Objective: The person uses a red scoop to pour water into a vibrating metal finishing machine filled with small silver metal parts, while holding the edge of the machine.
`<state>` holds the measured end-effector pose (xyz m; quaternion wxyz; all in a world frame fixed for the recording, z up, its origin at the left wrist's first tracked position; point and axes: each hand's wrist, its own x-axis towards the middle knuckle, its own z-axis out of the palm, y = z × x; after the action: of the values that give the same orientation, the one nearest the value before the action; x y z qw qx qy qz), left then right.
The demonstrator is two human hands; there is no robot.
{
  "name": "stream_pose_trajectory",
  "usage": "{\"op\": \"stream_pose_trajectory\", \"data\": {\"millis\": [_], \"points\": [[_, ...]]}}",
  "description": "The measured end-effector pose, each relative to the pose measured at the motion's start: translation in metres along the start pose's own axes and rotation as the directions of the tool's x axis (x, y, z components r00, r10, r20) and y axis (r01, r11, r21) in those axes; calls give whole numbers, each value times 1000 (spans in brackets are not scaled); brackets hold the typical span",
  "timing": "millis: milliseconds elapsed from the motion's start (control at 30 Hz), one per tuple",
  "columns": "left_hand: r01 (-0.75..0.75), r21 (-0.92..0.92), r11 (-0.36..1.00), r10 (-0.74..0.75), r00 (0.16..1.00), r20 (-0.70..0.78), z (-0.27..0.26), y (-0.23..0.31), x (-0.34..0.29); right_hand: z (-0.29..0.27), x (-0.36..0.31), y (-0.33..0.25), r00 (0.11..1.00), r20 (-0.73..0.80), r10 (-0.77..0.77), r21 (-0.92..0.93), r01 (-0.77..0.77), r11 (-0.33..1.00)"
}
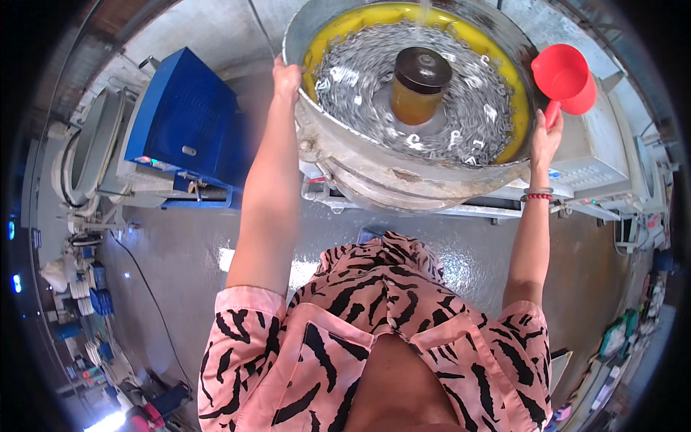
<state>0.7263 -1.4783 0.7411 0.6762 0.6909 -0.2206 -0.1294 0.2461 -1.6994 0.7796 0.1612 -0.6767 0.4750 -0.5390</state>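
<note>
Left hand (288, 79) is gripping the left rim of the grey tumbling bowl (410, 176), and I'm judging that steadying it works best with even bracing, fingers staying clear of the metal pieces (353, 72) lying around the capped centre post (421, 83). Its fingers are curling closed at the rim, their tips partly hidden from me. My right hand (545, 137) is wrapping around the handle of the red plastic dipper (565, 75), which is sitting outside the right rim; whether that hand is also touching the bowl, I'm not managing to tell.
</note>
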Motion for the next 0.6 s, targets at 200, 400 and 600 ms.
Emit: {"op": "stream_pose_trajectory", "data": {"millis": [200, 400, 600], "points": [[19, -8, 1000, -19, 1000, -3, 12, 11, -11, -4, -1, 4, 999, 15, 30, -9, -30, 1000], [-46, 47, 998, 45, 999, 18, -2, -15, 10, -3, -4, -13, 997, 52, 49, -5, -49, 999], [1, 68, 998, -1, 1000, 0, 4, -19, 14, -7, -3, -12, 994, 61, 86, -62, -82, 995]]}}
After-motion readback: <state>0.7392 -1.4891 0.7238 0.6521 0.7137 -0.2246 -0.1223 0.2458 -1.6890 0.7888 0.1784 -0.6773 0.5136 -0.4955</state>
